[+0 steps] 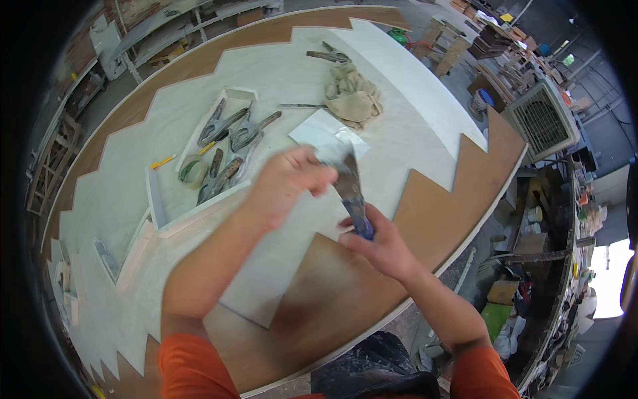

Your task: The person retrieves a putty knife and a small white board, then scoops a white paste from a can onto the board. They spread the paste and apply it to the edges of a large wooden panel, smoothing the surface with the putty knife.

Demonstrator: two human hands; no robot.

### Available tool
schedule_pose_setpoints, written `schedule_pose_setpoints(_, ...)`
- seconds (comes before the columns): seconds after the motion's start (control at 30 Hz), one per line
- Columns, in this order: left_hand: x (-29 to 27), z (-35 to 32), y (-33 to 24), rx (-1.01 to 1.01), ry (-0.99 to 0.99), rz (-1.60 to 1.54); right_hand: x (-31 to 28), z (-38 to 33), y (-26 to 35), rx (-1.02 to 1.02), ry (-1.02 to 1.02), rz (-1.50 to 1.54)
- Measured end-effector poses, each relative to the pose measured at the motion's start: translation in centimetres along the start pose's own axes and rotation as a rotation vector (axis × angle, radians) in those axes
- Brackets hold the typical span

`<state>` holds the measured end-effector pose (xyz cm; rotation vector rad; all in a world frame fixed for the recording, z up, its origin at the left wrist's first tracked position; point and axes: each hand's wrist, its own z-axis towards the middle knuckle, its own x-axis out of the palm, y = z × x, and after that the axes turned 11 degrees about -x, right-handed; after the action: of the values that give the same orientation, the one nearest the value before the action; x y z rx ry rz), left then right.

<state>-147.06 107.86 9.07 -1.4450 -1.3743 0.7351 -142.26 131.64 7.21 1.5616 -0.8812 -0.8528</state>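
My right hand (384, 245) grips the blue handle of a putty knife (351, 189), its blade pointing away from me. My left hand (289, 181) is closed beside the blade's end, fingers pinched; a pale, blurred patch there hides whether they hold anything. Just beyond the blade, a white square sheet (311, 133) lies on the large pale panel (405, 133). Behind it is a crumpled pair of beige work gloves (354, 100). Left of my left hand, several spring clamps (246, 130) and a tape roll (193, 171) lie inside an angled frame of white strips (199, 218).
The pale panel has zigzag edges and rests on a brown board (425, 213). A yellow pencil (163, 161) lies left of the clamps. Another clamp (328, 53) lies at the far side. A boxy fan unit (541, 121) stands right of the table, near cluttered shelves (531, 246).
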Motion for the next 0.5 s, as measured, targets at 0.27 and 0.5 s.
schedule_pose_setpoints(0.27,3.1,8.1,9.9,-0.227,-0.303,-0.455,-9.4,12.4,-5.9,-0.079,-0.277,-0.66)
schedule_pose_setpoints(0.5,6.4,16.0,15.3,-0.061,-0.574,-0.49,-12.0,21.1,-13.3,-0.246,-0.285,-0.811)
